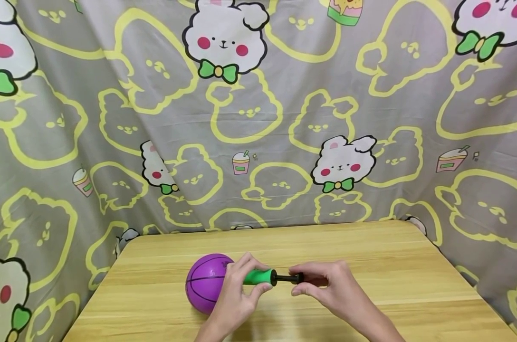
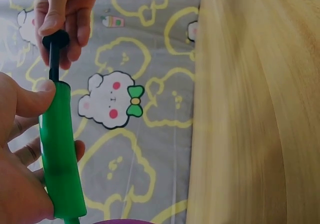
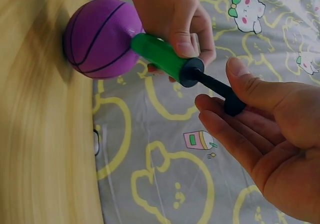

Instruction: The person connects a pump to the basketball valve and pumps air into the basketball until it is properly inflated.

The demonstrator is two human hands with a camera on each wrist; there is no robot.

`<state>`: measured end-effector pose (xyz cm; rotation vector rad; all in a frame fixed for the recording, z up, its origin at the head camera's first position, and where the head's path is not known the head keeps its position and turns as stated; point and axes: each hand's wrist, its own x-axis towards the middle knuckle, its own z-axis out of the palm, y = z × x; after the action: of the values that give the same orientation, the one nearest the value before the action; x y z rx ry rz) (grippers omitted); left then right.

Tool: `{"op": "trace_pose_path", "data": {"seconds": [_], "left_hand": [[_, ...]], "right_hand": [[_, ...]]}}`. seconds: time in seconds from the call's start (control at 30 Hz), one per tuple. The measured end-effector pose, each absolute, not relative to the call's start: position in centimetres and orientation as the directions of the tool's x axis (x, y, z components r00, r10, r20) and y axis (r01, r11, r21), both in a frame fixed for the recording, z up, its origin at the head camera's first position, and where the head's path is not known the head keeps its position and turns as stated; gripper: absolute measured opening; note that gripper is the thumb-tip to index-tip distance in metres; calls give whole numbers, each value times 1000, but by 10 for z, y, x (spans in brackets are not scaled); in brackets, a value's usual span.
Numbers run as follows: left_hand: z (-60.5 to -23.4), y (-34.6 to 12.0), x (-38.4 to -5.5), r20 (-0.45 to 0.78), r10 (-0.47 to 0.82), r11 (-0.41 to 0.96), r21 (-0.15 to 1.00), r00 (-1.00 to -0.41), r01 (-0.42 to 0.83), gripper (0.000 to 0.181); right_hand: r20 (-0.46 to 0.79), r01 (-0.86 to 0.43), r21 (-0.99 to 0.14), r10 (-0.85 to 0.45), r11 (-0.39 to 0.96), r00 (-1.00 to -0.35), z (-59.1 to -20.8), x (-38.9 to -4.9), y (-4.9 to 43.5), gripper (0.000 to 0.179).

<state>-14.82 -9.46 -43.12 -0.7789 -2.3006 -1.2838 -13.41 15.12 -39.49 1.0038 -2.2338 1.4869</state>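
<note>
A purple ball [image 1: 205, 283] with black basketball lines sits on the table [image 1: 156, 308]. To its right, a green ball pump [image 1: 258, 276] lies roughly level, its far end against the ball in the right wrist view. My left hand [image 1: 237, 294] grips the green barrel, fingers and thumb wrapped about it. The black rod [image 1: 286, 278] is partly out of the barrel. At the rod's end, my right hand [image 1: 335, 287] holds the black handle [image 3: 234, 105] between thumb and fingers. In the head view my left hand hides part of the ball and where pump and ball meet.
A grey curtain [image 1: 284, 104] with yellow outlines and white cartoon animals hangs behind the table and along both sides. The table's back edge [image 1: 263, 229] runs close to the cloth.
</note>
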Motion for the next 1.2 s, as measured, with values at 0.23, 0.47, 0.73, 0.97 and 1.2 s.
{"op": "trace_pose_path", "data": {"seconds": [0.23,0.47,0.73,0.97,1.2], "left_hand": [[-432,-93,-148,604,289,423,615,-742,666,21],[-434,-91,-145,615,309,414,600,-725,685,21],[-434,-92,-146,650,339,389,561,-680,730,20],[-431,-91,-148,679,343,376,534,-649,757,22],[-431,-93,-150,669,330,377,554,-666,743,20]], "right_hand": [[588,-687,-689,-376,231,-716,-401,-134,143,23],[584,-684,-695,-381,223,-717,-406,-133,133,25],[554,-668,-687,-391,285,-735,-401,-129,134,23],[549,-675,-677,-409,295,-729,-392,-125,142,19],[570,-710,-635,-436,305,-696,-383,-124,155,20]]}}
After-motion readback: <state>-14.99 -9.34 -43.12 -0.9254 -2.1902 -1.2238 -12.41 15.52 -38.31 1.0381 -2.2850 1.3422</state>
